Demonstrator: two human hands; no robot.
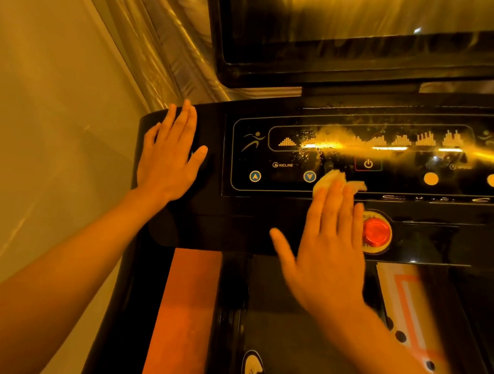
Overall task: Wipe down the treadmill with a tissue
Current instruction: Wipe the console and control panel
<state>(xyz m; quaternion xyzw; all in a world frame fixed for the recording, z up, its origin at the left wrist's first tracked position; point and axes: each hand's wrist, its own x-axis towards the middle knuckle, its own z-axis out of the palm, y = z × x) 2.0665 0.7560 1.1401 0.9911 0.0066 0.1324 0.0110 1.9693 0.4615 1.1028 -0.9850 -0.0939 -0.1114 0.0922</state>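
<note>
- The tissue [334,182] is a small crumpled wad on the treadmill's [231,226] control panel [402,182]. It lies between the down-arrow button [309,176] and the power button [368,164], pinned under the fingertips of the right hand [330,249].
- The right hand is spread flat with straight fingers, pressing the wad down rather than pinching it.
- The left hand [169,156] lies flat and open on the left end of the console, well apart from the right. It holds nothing — likely a brace.
- By my judgement, the tissue is very light, soft and limp, so it will go only where the fingers drag it.
- A flat press over its middle suits it better than an edge grip. One corner sticks out to the right of the fingers and may fold or tear.
- The panel looks glossy and hard (reflections run across it), so the wad should slide easily. If it is damp — I cannot tell — it may shred into bits.
- Smears and droplets [321,142] sit just above the tissue, across the row of programme icons. That seems the patch to work next.
- The red stop button [377,234] is just beside the right little finger, and touch buttons lie all around the wad. Light pressure seems wise near them.
</note>
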